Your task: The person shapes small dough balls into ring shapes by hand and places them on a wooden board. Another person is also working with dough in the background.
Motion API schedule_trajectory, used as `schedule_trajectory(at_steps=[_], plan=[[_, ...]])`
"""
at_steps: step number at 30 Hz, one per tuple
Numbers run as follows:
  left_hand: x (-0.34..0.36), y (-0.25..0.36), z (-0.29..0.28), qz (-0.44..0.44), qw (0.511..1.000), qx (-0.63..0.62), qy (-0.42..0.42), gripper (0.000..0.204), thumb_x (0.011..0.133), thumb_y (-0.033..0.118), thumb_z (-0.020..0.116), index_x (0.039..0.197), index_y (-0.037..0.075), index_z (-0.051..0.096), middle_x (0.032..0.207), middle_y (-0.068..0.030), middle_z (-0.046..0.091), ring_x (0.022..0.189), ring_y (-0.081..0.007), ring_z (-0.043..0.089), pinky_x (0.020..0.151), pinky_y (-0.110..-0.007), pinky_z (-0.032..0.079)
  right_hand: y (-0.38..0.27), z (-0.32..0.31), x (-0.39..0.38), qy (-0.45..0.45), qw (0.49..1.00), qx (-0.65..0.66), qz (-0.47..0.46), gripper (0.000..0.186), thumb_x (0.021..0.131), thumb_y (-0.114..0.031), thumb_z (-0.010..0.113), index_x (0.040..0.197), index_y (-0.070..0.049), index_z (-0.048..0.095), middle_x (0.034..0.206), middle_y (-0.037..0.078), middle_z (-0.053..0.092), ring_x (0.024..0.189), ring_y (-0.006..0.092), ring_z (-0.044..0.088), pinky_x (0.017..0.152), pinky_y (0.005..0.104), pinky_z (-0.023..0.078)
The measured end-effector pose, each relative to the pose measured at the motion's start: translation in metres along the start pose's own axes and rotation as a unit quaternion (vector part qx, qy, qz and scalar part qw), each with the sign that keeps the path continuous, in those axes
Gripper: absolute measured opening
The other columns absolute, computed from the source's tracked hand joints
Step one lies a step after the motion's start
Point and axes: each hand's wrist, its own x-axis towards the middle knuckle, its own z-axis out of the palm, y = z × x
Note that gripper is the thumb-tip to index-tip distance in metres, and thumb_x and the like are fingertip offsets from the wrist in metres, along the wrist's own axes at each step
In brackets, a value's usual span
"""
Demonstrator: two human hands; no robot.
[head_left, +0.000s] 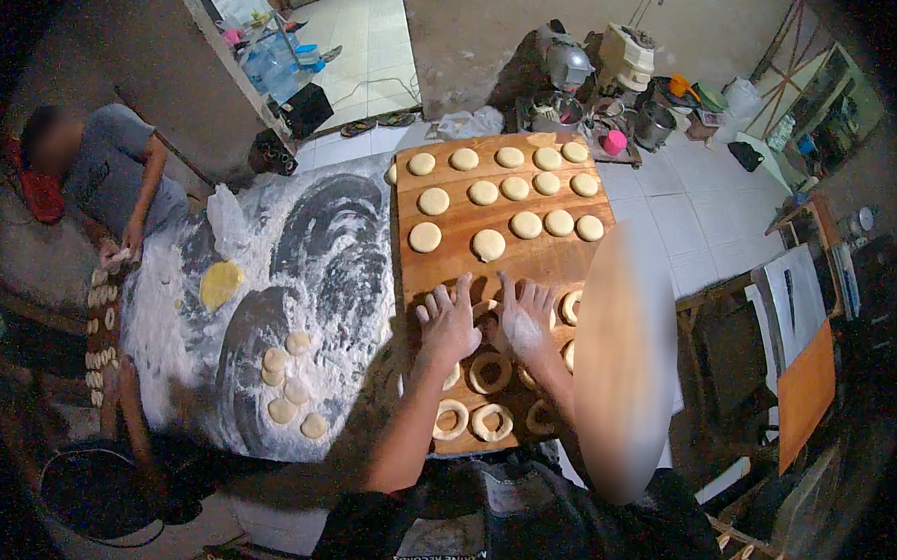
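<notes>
My left hand hovers over or rests on the wooden board, its fingers stretched forward and spread. Beside it, my right hand is also open, with white flour on its back. Between the two hands a pale dough ring shows in part; whether the fingers touch it cannot be told. Nearer to me lie several more rings, such as a dough ring below my hands. Beyond my fingertips, rows of round flat dough pieces, including a dough disc, cover the board's far half.
A floured dark table adjoins the board on the left, bearing loose dough discs and a yellowish dough sheet. Another person works at its far left. A mixer stands behind. A blurred patch hides the board's right edge.
</notes>
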Motion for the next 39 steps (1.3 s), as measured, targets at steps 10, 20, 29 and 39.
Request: schedule_trajectory(at_steps=[10, 20, 29, 39], plan=[[0.109, -0.066, -0.002, -0.031, 0.974, -0.085, 0.209, 0.042, 0.085, 0.017, 0.060, 0.119, -0.006, 0.050, 0.124, -0.0275, 0.046, 0.116, -0.0444, 0.044, 0.097, -0.053, 0.037, 0.026, 0.064, 0.092, -0.182, 0.965, 0.135, 0.135, 0.027, 0.091, -0.025, 0.055, 0.092, 0.002, 0.059, 0.086, 0.023, 0.066, 0.077, 0.0394, 0.065, 0.063, 0.0494, 0.052], [-0.048, -0.194, -0.001, -0.007, 0.917, -0.387, 0.102, 0.041, 0.090, 0.011, 0.061, 0.127, 0.002, 0.046, 0.116, -0.0223, 0.057, 0.107, -0.0333, 0.058, 0.090, -0.042, 0.046, -0.100, 0.050, 0.104, -0.146, 0.865, 0.480, -0.030, 0.031, 0.082, 0.004, 0.056, 0.111, -0.003, 0.051, 0.089, 0.011, 0.064, 0.083, 0.0224, 0.064, 0.077, 0.0349, 0.051], [-0.147, -0.281, 0.015, -0.134, 0.957, -0.098, 0.238, 0.025, 0.090, 0.007, 0.051, 0.115, 0.001, 0.053, 0.120, -0.0305, 0.051, 0.102, -0.0478, 0.055, 0.087, -0.049, 0.047, -0.281, 0.067, 0.038, -0.184, 0.921, 0.221, -0.263, 0.045, 0.077, -0.025, 0.065, 0.120, -0.013, 0.060, 0.104, 0.017, 0.060, 0.102, 0.0395, 0.055, 0.092, 0.0513, 0.042], [-0.135, -0.283, -0.035, -0.101, 0.884, -0.384, 0.249, 0.045, 0.092, 0.033, 0.064, 0.114, -0.006, 0.058, 0.099, -0.0253, 0.066, 0.095, -0.0401, 0.064, 0.083, -0.044, 0.050, -0.291, -0.014, 0.031, -0.399, 0.658, 0.638, -0.020, 0.046, 0.087, -0.006, 0.066, 0.127, -0.007, 0.044, 0.100, 0.016, 0.066, 0.091, 0.0240, 0.065, 0.081, 0.0371, 0.052]])
